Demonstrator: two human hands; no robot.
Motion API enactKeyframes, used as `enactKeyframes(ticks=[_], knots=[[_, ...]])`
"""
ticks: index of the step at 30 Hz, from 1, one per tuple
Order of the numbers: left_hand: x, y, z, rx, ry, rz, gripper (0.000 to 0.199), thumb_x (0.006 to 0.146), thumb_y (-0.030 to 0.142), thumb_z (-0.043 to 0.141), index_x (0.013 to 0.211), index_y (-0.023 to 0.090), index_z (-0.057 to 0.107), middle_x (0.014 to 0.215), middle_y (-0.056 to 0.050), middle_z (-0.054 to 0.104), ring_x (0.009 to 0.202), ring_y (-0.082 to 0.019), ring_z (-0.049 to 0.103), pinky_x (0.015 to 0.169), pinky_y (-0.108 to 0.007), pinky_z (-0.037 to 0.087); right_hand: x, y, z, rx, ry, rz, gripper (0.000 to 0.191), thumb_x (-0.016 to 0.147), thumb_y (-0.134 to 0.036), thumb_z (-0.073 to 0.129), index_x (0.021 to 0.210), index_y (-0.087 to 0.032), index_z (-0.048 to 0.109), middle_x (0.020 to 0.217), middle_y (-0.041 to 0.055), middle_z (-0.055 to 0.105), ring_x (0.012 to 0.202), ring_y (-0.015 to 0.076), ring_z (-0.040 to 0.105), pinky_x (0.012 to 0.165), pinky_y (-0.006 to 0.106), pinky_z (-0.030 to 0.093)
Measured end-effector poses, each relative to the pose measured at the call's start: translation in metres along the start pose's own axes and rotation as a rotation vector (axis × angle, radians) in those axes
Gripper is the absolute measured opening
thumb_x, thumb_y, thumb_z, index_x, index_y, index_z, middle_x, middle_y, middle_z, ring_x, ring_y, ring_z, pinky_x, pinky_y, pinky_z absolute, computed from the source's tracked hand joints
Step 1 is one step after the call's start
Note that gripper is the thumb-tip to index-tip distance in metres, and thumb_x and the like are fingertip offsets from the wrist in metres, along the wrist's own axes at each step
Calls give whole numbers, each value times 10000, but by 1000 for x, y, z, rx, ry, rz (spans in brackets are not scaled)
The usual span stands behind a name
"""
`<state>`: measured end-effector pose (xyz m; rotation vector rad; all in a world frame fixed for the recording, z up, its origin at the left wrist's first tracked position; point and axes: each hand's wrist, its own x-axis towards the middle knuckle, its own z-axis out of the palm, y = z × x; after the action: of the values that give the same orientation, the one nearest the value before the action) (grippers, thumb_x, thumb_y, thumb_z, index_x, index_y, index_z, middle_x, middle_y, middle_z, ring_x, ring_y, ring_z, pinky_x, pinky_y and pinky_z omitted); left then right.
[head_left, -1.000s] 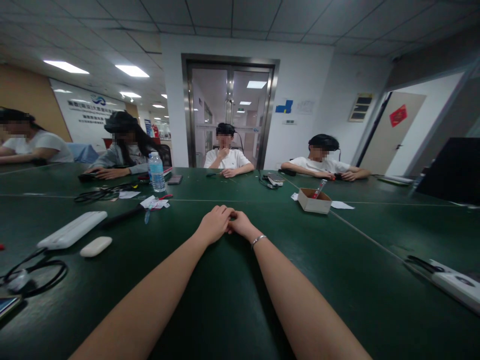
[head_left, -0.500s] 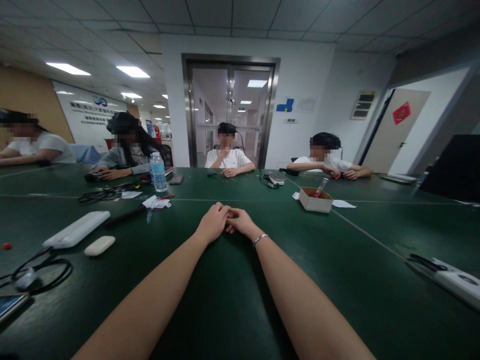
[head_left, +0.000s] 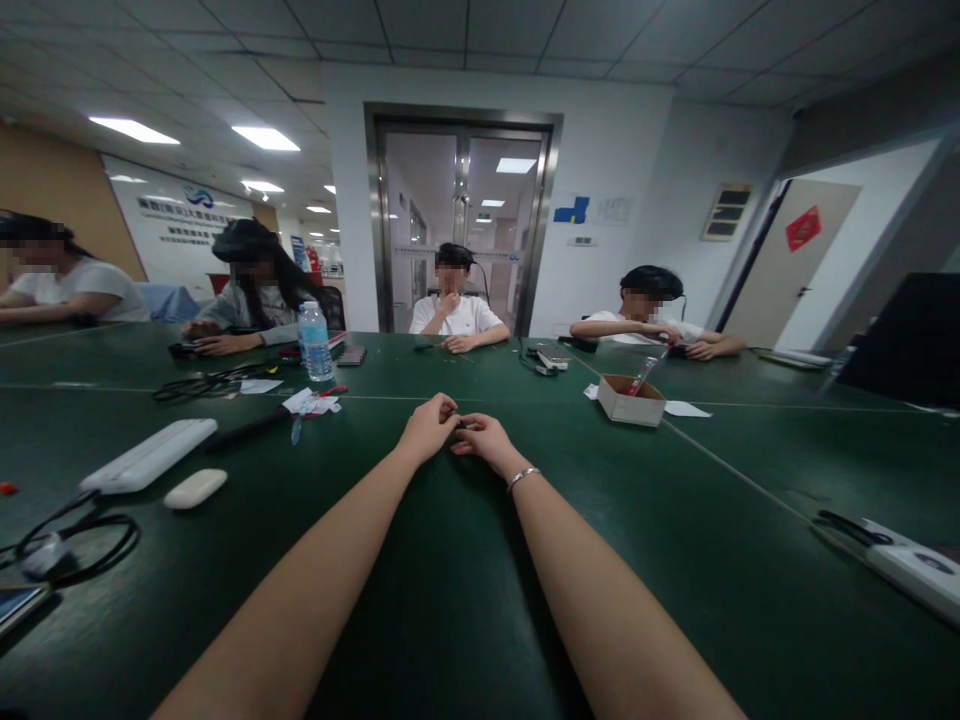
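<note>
A small dark object (head_left: 461, 423) sits at the fingertips of my right hand (head_left: 486, 443), in the narrow gap between my two hands, above the green table (head_left: 465, 580). My right thumb and fingers pinch it. The fingers of my left hand (head_left: 427, 430) curl in just beside it; I cannot tell whether they touch it or are closed on anything. The object looks tiny and nearly black, mostly covered by my fingers, so its shape is unclear. A silver bracelet (head_left: 523, 479) circles my right wrist. Beyond my hands, to the left, a water bottle (head_left: 316, 345) stands upright near some scraps of paper (head_left: 313, 402); to the right is an open box (head_left: 630, 408) with a clear tube (head_left: 642, 376) leaning in it.
</note>
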<state>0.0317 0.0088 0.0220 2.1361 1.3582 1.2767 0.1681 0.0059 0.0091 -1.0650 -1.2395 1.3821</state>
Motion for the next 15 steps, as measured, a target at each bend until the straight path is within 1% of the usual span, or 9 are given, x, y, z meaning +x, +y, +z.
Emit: enactKeyframes(ticks=[2,4,6,10,12,15], knots=[[-1,-6,2,-64,16,-59,149,742,266,579,861,183,544,804,-29,612,732,-141,586,692,-270,465,1,0,-2,70,49,1,244,755,85,508,930,-84,524,641,11,586,502,126,638,538,198,558],[-6,-11,4,-102,4,-99,157,728,266,597,852,181,550,798,-29,617,727,-142,591,693,-275,471,2,0,-4,120,76,3,247,759,89,504,941,-77,528,688,27,594,516,118,640,560,197,562],[-11,-14,6,-144,-2,-119,176,722,263,604,869,182,549,807,-30,621,733,-142,598,704,-280,477,2,0,-4,120,61,2,231,772,78,507,945,-72,532,713,39,602,506,109,633,544,193,564],[-15,-16,6,-248,28,-127,178,753,263,564,911,187,536,824,-31,625,740,-143,615,709,-283,486,1,0,-4,46,23,-10,223,787,74,488,951,-67,541,713,46,613,461,97,612,470,177,550],[-15,-16,5,-260,24,-123,156,764,258,542,905,191,544,834,-29,626,746,-147,619,711,-288,488,0,0,-4,30,10,-14,233,774,74,509,954,-67,554,732,51,620,473,99,617,476,177,552],[-14,-16,3,-256,54,-129,153,773,270,526,903,196,557,870,-30,632,793,-156,618,737,-302,487,0,0,-5,18,-26,-21,268,729,70,572,956,-71,579,750,47,627,511,104,628,509,184,560]])
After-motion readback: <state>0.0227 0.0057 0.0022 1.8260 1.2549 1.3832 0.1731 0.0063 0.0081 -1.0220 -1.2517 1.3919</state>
